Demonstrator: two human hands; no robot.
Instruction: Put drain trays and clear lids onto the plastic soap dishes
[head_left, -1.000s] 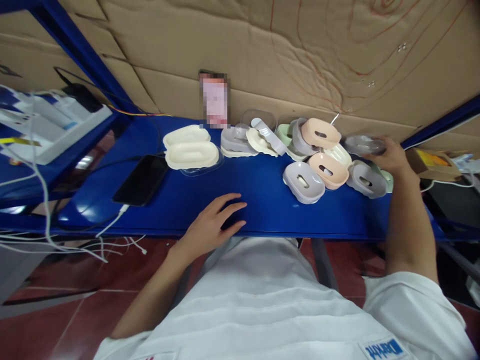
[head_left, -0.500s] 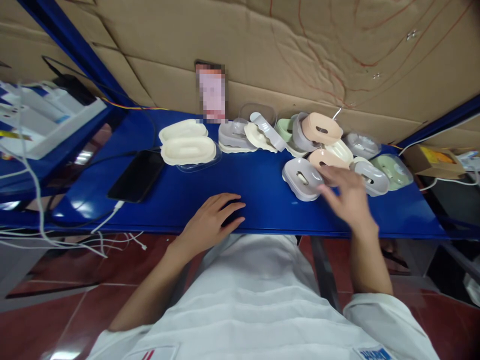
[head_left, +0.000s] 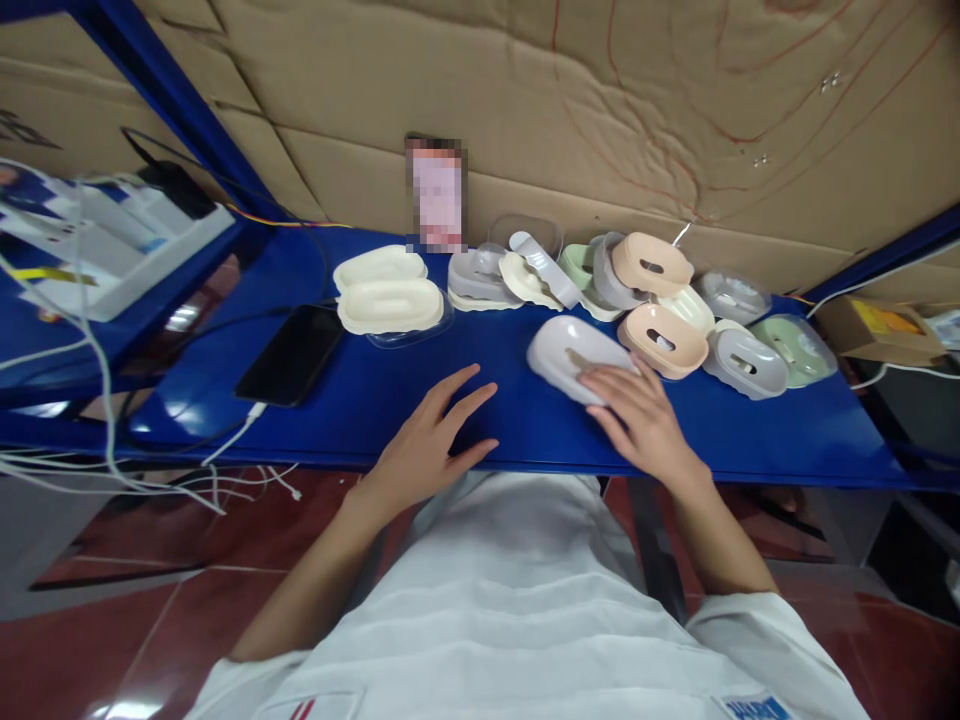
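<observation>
Grey dish (head_left: 566, 348) sits near the middle of the blue table (head_left: 517, 425), tilted, a darker patch in its hollow too blurred to make out. Far left, a white tray (head_left: 161, 262) bears a black adapter (head_left: 180, 190). Next comes a black phone (head_left: 289, 358) lying flat, then two cream dishes (head_left: 390, 305), the nearer overlapping the farther, with nothing visible in its hollow and a clear shell under its edge. Nearer the front edge, the left hand (head_left: 431, 440) holds nothing, its fingers loosely spread. Behind, a grey piece rests on a cream one in a stack (head_left: 480, 280). At the grey dish's right end, the right hand (head_left: 641, 420) holds it, fingers bent over the rim and thumb on the near side. Past it, a peach dish (head_left: 641, 335) shows something white in its slot. Farther right are a clear container (head_left: 731, 295), contents unclear, a green dish (head_left: 799, 350), and a cardboard box (head_left: 885, 340) containing something yellow.
</observation>
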